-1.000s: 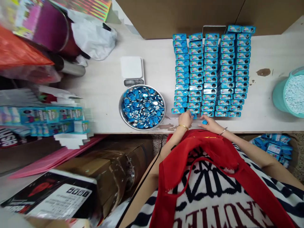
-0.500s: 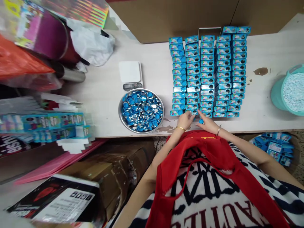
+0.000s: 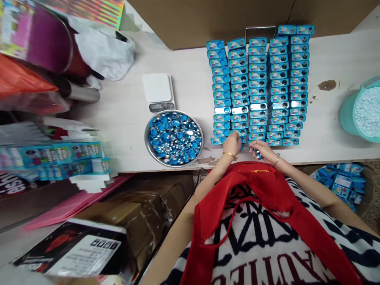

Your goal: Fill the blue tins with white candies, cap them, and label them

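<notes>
Small blue tins (image 3: 257, 83) stand in several upright columns across the white table. My left hand (image 3: 233, 143) is at the near end of the second column from the left, fingers bent together over a tin; whatever they pinch is hidden. Close beside it, at the table's front, my right hand (image 3: 264, 152) is closed on blue round caps (image 3: 259, 154), which show between the fingers. To the left, a steel bowl (image 3: 146, 147) is full of similar blue and silver caps. The leftmost column's tins (image 3: 222, 95) have blue circles on top; most others show dark or silver ones.
A white kitchen scale (image 3: 158, 89) stands behind the bowl. At the far right is a teal tub (image 3: 347, 114) of pale pellets. Large cardboard (image 3: 208, 23) borders the back. Below the table's right edge, a bin holds blue packets (image 3: 341, 184).
My left hand has shifted slightly forward over the second column's near tins. My right hand has drawn back from the tins, and its fingers have curled around the caps.
</notes>
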`<state>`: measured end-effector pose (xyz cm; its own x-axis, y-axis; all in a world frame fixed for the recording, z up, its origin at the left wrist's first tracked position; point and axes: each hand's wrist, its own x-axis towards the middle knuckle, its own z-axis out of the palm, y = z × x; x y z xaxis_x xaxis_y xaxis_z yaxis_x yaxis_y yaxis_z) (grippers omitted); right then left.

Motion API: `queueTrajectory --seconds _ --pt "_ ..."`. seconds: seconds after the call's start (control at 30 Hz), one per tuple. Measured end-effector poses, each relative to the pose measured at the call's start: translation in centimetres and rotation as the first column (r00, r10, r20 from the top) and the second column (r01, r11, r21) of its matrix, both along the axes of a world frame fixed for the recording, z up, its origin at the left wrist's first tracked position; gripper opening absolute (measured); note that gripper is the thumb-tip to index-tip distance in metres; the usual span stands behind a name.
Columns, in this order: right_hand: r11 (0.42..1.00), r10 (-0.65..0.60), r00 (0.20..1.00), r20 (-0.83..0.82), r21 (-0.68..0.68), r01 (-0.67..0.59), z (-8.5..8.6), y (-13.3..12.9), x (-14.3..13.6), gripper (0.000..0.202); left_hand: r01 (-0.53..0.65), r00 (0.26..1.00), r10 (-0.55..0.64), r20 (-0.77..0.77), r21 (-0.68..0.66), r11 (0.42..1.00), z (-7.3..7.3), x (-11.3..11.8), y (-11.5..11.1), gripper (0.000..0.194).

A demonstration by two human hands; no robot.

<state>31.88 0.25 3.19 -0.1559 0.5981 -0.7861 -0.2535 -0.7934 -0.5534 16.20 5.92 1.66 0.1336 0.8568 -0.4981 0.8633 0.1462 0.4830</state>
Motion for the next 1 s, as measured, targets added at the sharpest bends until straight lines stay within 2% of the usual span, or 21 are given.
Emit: queueTrajectory --seconds 0.07,0.13,0.27,0.37,0.47,0.53,0.63,0.73,0.83,0.93,1.0 --pt "0.999 -0.032 0.997 -0.064 -0.029 0.030 0.2 0.1 0.5 0.023 0.100 0.986 -0.106 -0.127 -0.056 0.993 -0.1 0.3 0.7 0.008" --pt "0.996 -0.061 0.991 -0.120 -0.065 0.054 0.3 0.3 0.9 0.024 0.149 0.959 -0.174 -0.222 -0.127 0.981 -0.2 0.8 1.3 0.019" --pt "0.984 -0.142 0.964 -0.224 -0.136 0.113 0.4 0.5 1.2 0.023 0.166 0.912 -0.236 -0.335 -0.224 0.960 -0.8 1.4 2.4 0.034" --pt "0.982 -0.160 0.957 -0.243 -0.136 0.129 0.4 0.7 1.1 0.027 0.185 0.899 -0.266 -0.349 -0.248 0.951 -0.7 1.3 2.9 0.036" --pt "0.984 -0.151 0.960 -0.236 -0.125 0.124 0.5 1.0 1.0 0.036 0.214 0.934 -0.252 -0.253 -0.170 0.962 0.3 0.9 2.4 0.030" --pt "0.982 -0.156 0.958 -0.240 -0.142 0.124 0.5 1.2 0.9 0.040 0.222 0.973 -0.226 -0.050 -0.065 0.973 1.3 0.8 1.4 0.023" --pt "0.971 -0.201 0.952 -0.231 -0.179 0.161 0.3 1.3 0.5 0.039 0.257 0.928 -0.261 0.266 0.048 0.965 2.6 1.3 -0.5 0.009" --pt "0.963 -0.237 0.950 -0.205 -0.177 0.202 0.0 1.1 -0.1 0.031 0.249 0.922 -0.264 0.283 0.089 0.964 3.3 2.2 -2.1 0.008" --pt "0.965 -0.237 0.951 -0.199 -0.157 0.208 -0.1 1.0 -0.5 0.024 0.187 0.932 -0.206 0.299 0.091 0.978 3.1 2.4 -2.3 0.012" --pt "0.966 -0.241 0.948 -0.209 -0.151 0.212 0.2 1.1 -0.3 0.021 0.054 0.920 -0.064 0.388 0.037 0.998 2.1 1.4 -1.1 0.008" --pt "0.965 -0.243 0.946 -0.215 -0.151 0.214 0.3 1.2 0.2 0.022 -0.046 0.943 0.040 0.330 0.010 0.999 1.1 0.8 0.4 0.005"
